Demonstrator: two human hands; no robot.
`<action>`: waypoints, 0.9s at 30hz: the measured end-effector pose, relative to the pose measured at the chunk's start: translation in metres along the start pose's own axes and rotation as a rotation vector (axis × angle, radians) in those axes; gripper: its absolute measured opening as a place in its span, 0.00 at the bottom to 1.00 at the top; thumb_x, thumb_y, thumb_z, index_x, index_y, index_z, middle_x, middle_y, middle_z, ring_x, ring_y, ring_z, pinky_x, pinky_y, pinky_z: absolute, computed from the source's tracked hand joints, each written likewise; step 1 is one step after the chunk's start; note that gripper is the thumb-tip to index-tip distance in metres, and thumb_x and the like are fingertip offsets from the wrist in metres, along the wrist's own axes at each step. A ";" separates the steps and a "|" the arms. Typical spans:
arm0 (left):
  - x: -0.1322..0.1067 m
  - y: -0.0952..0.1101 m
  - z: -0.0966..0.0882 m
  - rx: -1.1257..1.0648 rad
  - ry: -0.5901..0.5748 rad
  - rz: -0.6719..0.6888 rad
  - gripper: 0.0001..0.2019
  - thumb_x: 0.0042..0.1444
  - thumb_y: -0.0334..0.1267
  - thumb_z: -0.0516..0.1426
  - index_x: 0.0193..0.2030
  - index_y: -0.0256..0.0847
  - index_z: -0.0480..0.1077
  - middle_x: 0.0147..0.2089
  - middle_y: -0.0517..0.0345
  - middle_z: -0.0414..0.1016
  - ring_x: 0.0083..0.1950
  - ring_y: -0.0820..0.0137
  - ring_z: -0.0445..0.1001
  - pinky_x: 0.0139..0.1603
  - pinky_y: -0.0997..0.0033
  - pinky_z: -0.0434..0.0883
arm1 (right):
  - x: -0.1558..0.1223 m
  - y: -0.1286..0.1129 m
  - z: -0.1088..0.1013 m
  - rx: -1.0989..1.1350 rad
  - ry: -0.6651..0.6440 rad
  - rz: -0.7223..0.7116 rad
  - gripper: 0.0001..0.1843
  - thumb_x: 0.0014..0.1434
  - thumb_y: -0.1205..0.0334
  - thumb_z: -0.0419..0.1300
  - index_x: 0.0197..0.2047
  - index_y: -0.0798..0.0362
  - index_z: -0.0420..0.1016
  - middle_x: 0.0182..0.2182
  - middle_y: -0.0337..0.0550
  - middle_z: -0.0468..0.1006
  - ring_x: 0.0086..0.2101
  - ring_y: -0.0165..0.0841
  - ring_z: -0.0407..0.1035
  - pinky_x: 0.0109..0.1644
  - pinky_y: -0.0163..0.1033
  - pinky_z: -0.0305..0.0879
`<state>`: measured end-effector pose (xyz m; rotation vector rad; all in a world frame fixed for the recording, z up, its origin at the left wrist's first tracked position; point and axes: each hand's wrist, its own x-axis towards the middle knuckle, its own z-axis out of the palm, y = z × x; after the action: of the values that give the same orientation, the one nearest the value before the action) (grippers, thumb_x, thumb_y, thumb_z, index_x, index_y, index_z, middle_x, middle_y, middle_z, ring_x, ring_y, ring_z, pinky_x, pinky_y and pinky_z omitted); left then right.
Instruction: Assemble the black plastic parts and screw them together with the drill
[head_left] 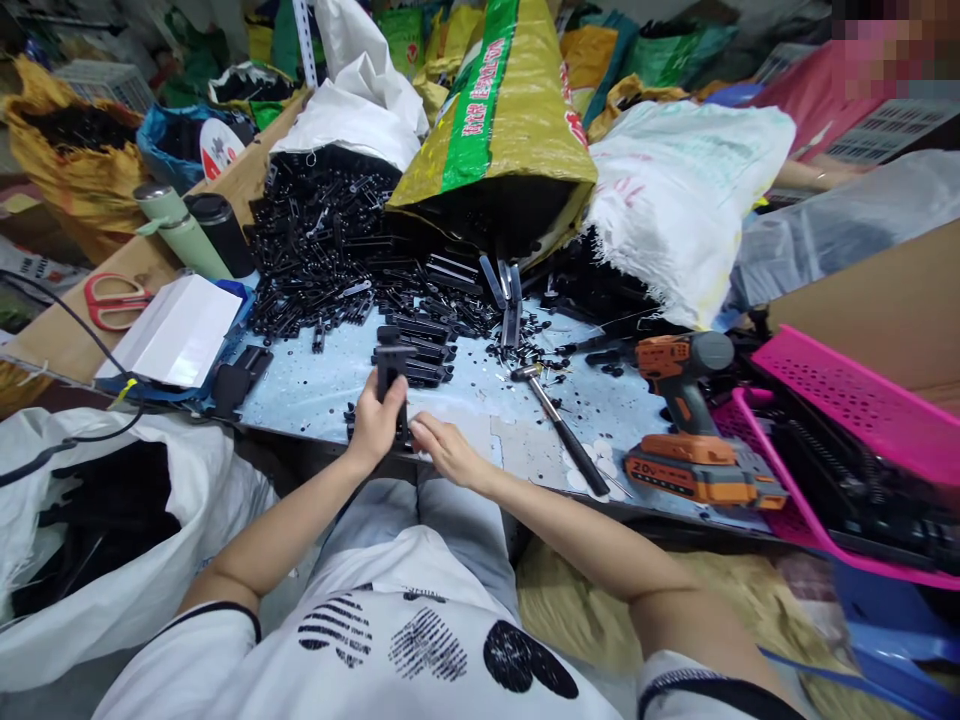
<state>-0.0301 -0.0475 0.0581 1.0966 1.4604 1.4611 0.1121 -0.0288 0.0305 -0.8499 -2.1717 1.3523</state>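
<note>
My left hand (377, 420) is closed around a black plastic part (391, 370) that stands upright on the near edge of the light blue table (315, 385). Beside it, my right hand (444, 447) rests at the base of the same part with fingers curled and pressed together; what they pinch is hidden. A row of similar black parts (420, 345) lies just behind. Further back, a large heap of black parts (322, 245) spills from a white sack (352, 110) and a yellow-green sack (510, 120).
A hammer (562, 425) and an orange cordless drill (686, 420) lie right of my hands. A pink basket (847, 400) sits at the far right. Red scissors (112, 298), a white box (180, 330) and two flasks (199, 230) are at the left. A white sack (112, 530) stands by my left knee.
</note>
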 end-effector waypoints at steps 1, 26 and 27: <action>0.003 0.002 0.002 -0.065 0.002 -0.099 0.26 0.53 0.62 0.51 0.38 0.37 0.68 0.30 0.55 0.71 0.33 0.67 0.73 0.34 0.70 0.68 | 0.000 -0.002 -0.006 -0.095 0.031 -0.098 0.26 0.63 0.40 0.42 0.31 0.54 0.65 0.27 0.44 0.69 0.29 0.31 0.62 0.36 0.39 0.60; 0.013 0.000 0.009 -0.176 0.075 -0.195 0.22 0.49 0.58 0.58 0.36 0.38 0.68 0.29 0.60 0.71 0.29 0.73 0.70 0.29 0.75 0.66 | 0.007 0.006 -0.007 -0.102 -0.072 -0.023 0.30 0.66 0.43 0.34 0.34 0.56 0.66 0.26 0.44 0.70 0.26 0.30 0.62 0.31 0.36 0.59; 0.015 -0.001 0.010 -0.218 0.062 -0.270 0.23 0.49 0.59 0.58 0.34 0.38 0.67 0.27 0.61 0.69 0.26 0.75 0.68 0.27 0.76 0.65 | 0.007 0.008 -0.012 -0.215 -0.040 -0.119 0.28 0.66 0.43 0.37 0.36 0.55 0.67 0.29 0.46 0.71 0.29 0.32 0.63 0.34 0.37 0.59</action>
<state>-0.0258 -0.0302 0.0576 0.6983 1.3924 1.4315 0.1173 -0.0138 0.0291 -0.7610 -2.3890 1.1024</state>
